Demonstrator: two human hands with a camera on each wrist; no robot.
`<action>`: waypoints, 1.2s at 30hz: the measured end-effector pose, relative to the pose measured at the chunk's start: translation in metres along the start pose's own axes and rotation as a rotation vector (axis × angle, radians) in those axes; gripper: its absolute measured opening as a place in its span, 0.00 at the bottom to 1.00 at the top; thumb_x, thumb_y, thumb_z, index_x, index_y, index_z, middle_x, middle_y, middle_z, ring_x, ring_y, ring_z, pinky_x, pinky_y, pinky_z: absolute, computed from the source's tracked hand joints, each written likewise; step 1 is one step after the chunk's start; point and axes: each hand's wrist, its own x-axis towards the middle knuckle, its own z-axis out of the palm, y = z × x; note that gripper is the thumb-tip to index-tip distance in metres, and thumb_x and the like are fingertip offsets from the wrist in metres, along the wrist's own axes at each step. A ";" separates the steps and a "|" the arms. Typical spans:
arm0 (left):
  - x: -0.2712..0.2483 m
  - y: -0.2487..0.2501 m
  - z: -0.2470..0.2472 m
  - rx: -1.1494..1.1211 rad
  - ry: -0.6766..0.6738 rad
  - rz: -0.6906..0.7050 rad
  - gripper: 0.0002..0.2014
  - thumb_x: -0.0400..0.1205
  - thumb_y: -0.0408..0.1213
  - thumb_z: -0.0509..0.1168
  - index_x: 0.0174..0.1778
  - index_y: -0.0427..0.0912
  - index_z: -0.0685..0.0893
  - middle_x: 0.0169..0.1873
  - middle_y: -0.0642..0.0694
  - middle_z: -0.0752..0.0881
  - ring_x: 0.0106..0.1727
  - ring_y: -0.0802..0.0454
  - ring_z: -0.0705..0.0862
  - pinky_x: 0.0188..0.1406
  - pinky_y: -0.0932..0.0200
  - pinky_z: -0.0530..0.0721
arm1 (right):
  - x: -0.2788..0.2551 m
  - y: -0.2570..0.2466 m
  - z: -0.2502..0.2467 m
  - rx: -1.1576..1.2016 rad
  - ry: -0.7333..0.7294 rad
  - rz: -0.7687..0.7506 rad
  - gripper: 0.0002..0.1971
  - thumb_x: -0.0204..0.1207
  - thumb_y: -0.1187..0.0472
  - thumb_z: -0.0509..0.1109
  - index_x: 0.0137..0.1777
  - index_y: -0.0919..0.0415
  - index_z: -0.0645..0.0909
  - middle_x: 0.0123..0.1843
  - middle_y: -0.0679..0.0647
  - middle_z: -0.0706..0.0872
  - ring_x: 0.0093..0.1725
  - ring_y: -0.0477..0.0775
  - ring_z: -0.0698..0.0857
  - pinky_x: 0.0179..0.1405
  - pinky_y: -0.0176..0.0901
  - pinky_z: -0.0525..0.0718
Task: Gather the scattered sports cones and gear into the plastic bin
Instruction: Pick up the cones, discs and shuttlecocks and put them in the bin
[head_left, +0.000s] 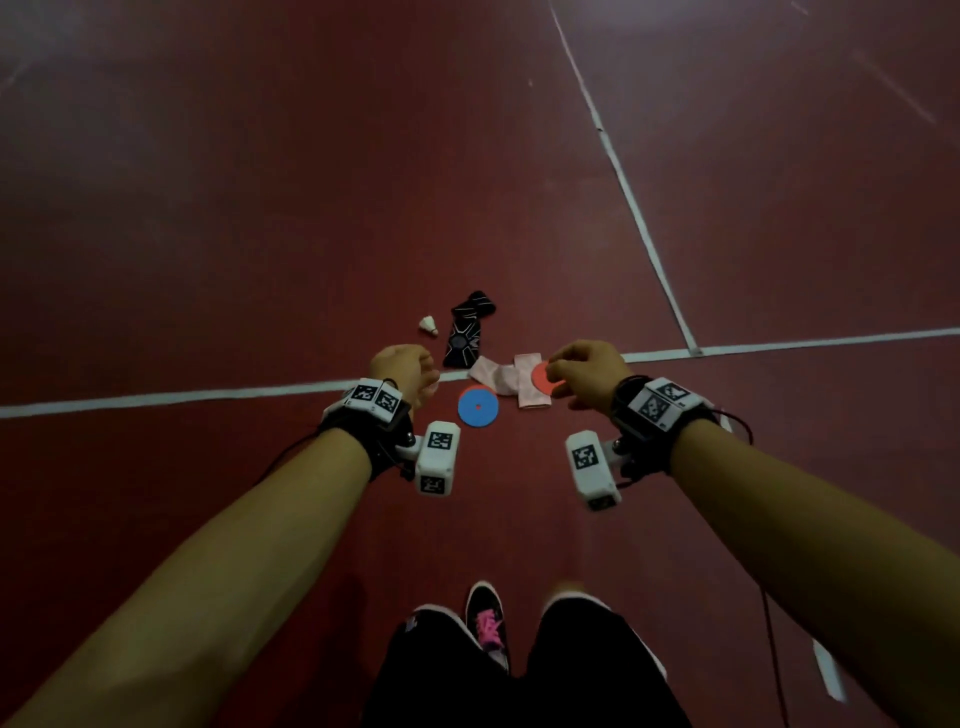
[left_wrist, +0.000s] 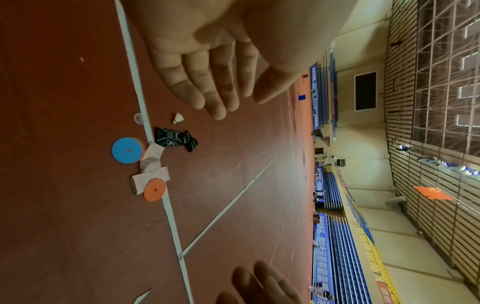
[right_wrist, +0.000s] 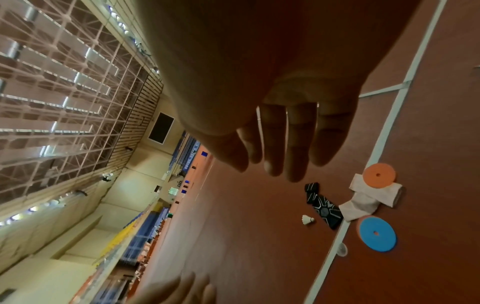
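Hovering hands: left hand (head_left: 402, 368) and right hand (head_left: 589, 375) empty, fingers relaxed.
Floor (head_left: 311, 208): blue disc (head_left: 478, 407), orange disc (head_left: 543, 376), shuttlecock (head_left: 428, 326), possibly pale socks (head_left: 498, 375).

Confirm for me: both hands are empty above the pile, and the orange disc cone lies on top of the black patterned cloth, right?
Not quite. Both hands, left hand and right hand, are empty, but the orange disc cone lies on the white folded cloth, not on the black patterned cloth. The right wrist view shows this; the black cloth lies apart from it, nearer the shuttlecock.
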 end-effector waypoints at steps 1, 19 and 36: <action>0.017 0.012 0.009 0.005 -0.011 -0.008 0.06 0.83 0.30 0.60 0.49 0.38 0.82 0.39 0.44 0.83 0.33 0.51 0.83 0.26 0.60 0.75 | 0.020 -0.009 -0.001 -0.025 -0.001 0.002 0.04 0.78 0.65 0.69 0.50 0.62 0.83 0.41 0.58 0.88 0.34 0.52 0.87 0.27 0.41 0.82; 0.351 0.133 0.078 0.021 0.144 -0.174 0.09 0.82 0.32 0.61 0.54 0.44 0.83 0.41 0.47 0.86 0.41 0.51 0.87 0.35 0.57 0.81 | 0.406 -0.091 0.111 -0.145 -0.289 0.148 0.06 0.73 0.61 0.76 0.38 0.55 0.82 0.36 0.56 0.87 0.36 0.55 0.86 0.30 0.46 0.85; 0.645 -0.086 0.125 0.075 0.081 -0.314 0.08 0.82 0.31 0.61 0.51 0.45 0.83 0.43 0.48 0.87 0.35 0.55 0.87 0.29 0.63 0.80 | 0.614 0.184 0.299 -0.455 -0.298 0.279 0.16 0.76 0.58 0.72 0.63 0.59 0.82 0.65 0.57 0.83 0.64 0.59 0.82 0.61 0.46 0.78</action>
